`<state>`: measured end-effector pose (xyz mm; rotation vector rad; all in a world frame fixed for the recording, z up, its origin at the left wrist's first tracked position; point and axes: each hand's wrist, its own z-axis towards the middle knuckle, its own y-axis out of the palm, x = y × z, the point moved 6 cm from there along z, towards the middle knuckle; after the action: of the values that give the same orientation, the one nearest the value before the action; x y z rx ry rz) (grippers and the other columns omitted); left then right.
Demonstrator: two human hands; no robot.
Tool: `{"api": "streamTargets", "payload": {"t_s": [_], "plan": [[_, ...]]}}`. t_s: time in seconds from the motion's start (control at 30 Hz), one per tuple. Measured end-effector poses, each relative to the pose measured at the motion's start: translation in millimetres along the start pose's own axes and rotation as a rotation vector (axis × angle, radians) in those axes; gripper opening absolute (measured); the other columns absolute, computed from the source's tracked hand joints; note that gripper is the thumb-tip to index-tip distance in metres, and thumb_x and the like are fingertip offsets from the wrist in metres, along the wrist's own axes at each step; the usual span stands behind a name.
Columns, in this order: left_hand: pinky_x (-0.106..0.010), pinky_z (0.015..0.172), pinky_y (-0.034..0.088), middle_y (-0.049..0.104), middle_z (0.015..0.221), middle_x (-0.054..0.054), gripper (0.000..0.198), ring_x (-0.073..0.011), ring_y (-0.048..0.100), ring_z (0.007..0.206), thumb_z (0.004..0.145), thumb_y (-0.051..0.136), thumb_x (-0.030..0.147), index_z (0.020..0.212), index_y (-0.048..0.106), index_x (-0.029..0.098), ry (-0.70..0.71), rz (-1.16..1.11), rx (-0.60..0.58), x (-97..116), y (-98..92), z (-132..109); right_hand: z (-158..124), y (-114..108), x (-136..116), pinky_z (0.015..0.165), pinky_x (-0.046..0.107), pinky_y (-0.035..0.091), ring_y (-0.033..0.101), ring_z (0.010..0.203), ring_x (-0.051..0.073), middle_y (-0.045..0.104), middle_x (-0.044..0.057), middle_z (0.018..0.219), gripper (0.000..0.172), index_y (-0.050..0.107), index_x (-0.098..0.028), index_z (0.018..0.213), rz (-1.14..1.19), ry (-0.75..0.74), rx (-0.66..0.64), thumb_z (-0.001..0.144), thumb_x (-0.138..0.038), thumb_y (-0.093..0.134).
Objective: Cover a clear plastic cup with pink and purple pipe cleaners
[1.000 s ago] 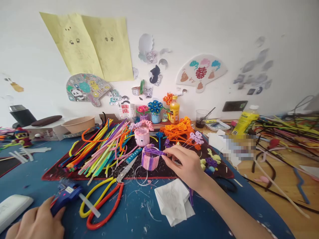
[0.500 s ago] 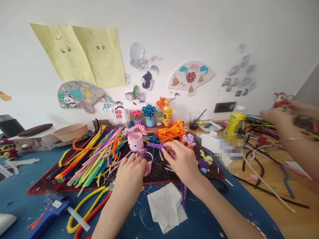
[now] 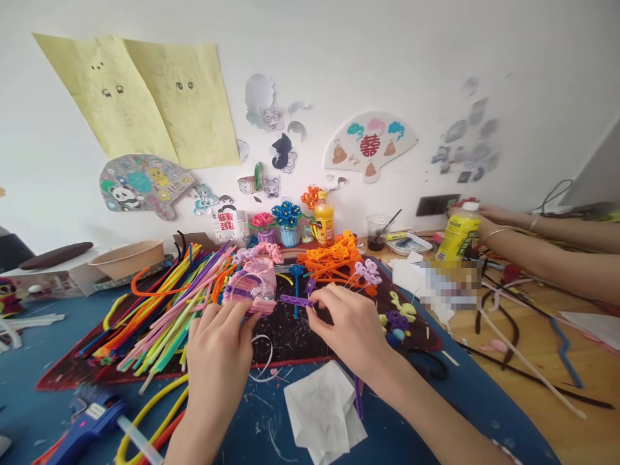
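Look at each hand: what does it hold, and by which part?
The left hand holds a small pink pipe-cleaner basket by its side. The right hand pinches a purple pipe-cleaner strip at its right end.

The left hand (image 3: 217, 352) tilts a small pink pipe-cleaner basket (image 3: 249, 294) up off the dark mat (image 3: 300, 332), fingers closed on its side. The right hand (image 3: 346, 323) pinches a purple pipe cleaner (image 3: 295, 300) just beside the basket's rim. A heap of coloured pipe cleaners (image 3: 165, 303) lies to the left, a blue glue gun (image 3: 84, 426) and white tissue (image 3: 322, 410) nearer on the blue table (image 3: 29, 413). Another person's arms (image 3: 542, 248) reach in at far right.
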<state>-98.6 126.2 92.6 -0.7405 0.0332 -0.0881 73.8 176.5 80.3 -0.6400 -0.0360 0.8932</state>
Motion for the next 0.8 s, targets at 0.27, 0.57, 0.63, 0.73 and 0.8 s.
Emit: {"api": "streamTargets", "payload": {"t_s": [0.27,0.57,0.63,0.73,0.8], "plan": [[-0.034,0.067,0.032,0.068,0.075,-0.003,0.013,-0.0244,0.052,0.074,0.093,0.053,0.022,0.085,0.064,0.02,0.033,0.007,0.001,8,-1.8,0,-1,3,0,0.059,0.025,0.041,0.065,0.063,0.016,0.066,0.001,0.07,0.009,0.064,-0.018,0.077,-0.011,-0.007,-0.027,0.084,-0.014,0.059],[-0.034,0.069,0.032,0.071,0.08,-0.001,0.008,-0.0224,0.054,0.075,0.09,0.056,0.016,0.088,0.062,0.02,0.169,0.064,0.004,21,2.5,-4,-1,2,-3,0.061,0.025,0.042,0.065,0.065,0.016,0.067,0.002,0.072,0.01,0.065,-0.018,0.081,0.017,-0.01,-0.022,0.088,-0.018,0.059],[-0.034,0.071,0.033,0.072,0.085,-0.002,0.009,-0.0223,0.055,0.077,0.09,0.056,0.014,0.089,0.062,0.02,0.2,0.086,-0.013,26,4.0,-5,-1,2,-5,0.061,0.026,0.042,0.064,0.064,0.015,0.067,0.002,0.072,0.01,0.066,-0.018,0.082,0.015,-0.021,-0.027,0.089,-0.019,0.058],[-0.035,0.072,0.033,0.071,0.085,-0.001,0.011,-0.0224,0.055,0.078,0.087,0.058,0.01,0.087,0.063,0.02,0.22,0.104,-0.06,34,7.5,-6,-1,2,-8,0.06,0.027,0.04,0.062,0.062,0.015,0.067,0.002,0.071,0.014,0.066,-0.018,0.081,-0.004,-0.053,-0.043,0.091,-0.02,0.056],[-0.035,0.071,0.031,0.069,0.08,-0.001,0.011,-0.0226,0.053,0.076,0.086,0.06,0.009,0.083,0.062,0.02,0.231,0.107,-0.076,39,9.7,-7,-1,3,-9,0.059,0.027,0.04,0.062,0.062,0.015,0.066,0.002,0.071,0.017,0.066,-0.018,0.081,-0.013,-0.071,-0.067,0.093,-0.021,0.054]]}}
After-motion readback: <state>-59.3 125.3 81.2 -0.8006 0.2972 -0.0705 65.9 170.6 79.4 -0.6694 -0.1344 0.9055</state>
